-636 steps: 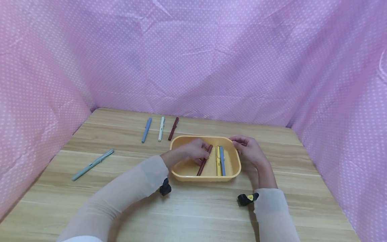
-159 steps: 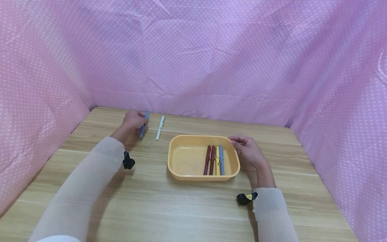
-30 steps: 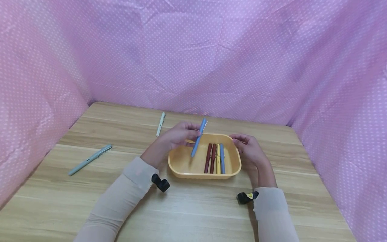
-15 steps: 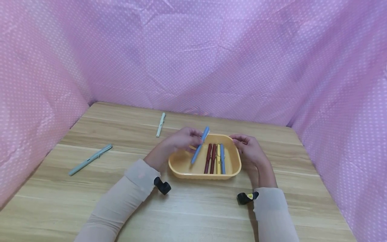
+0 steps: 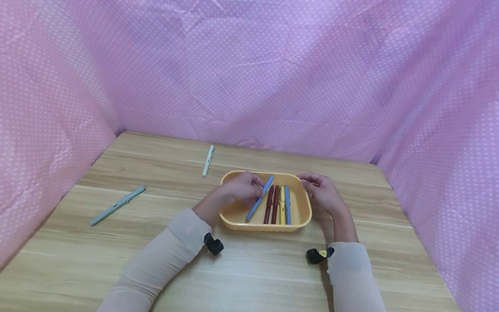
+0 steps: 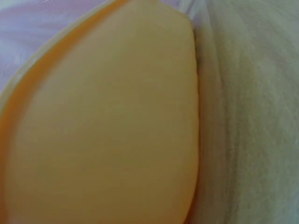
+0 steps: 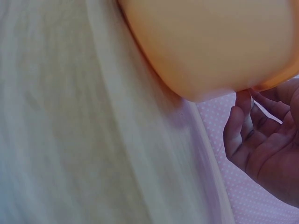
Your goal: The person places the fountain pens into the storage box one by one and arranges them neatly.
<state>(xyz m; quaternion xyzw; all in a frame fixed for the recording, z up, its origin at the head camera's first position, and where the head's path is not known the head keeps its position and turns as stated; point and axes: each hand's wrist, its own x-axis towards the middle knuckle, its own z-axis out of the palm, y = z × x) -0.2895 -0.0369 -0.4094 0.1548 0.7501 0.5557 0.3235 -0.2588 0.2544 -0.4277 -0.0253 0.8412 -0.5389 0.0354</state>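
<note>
My left hand (image 5: 241, 189) pinches a blue pen (image 5: 254, 208), which slants with its lower end low inside the left half of a yellow tray (image 5: 265, 228). To its right, two dark red pens (image 5: 275, 206), a yellow pen (image 5: 282, 208) and another blue pen (image 5: 287, 207) lie side by side, clips to the right. My right hand (image 5: 322, 193) holds the tray's back right corner. From the right wrist, fingertips of that hand (image 7: 271, 144) show at the rim of the tray (image 7: 210, 46). The left wrist view has only the tray's outer wall (image 6: 107, 116), no fingers.
A pale mint pen (image 5: 208, 161) lies on the wooden table (image 5: 249, 268) behind the tray's left end. Farther left rests a grey-green pen (image 5: 117, 206), set diagonally. Pink dotted cloth (image 5: 249, 78) walls in the back and both sides.
The second blue pen has come from the back left of the table; over the last second my left hand lowers it into the tray. Dark red pens joined the row earlier. The right hand stays put.
</note>
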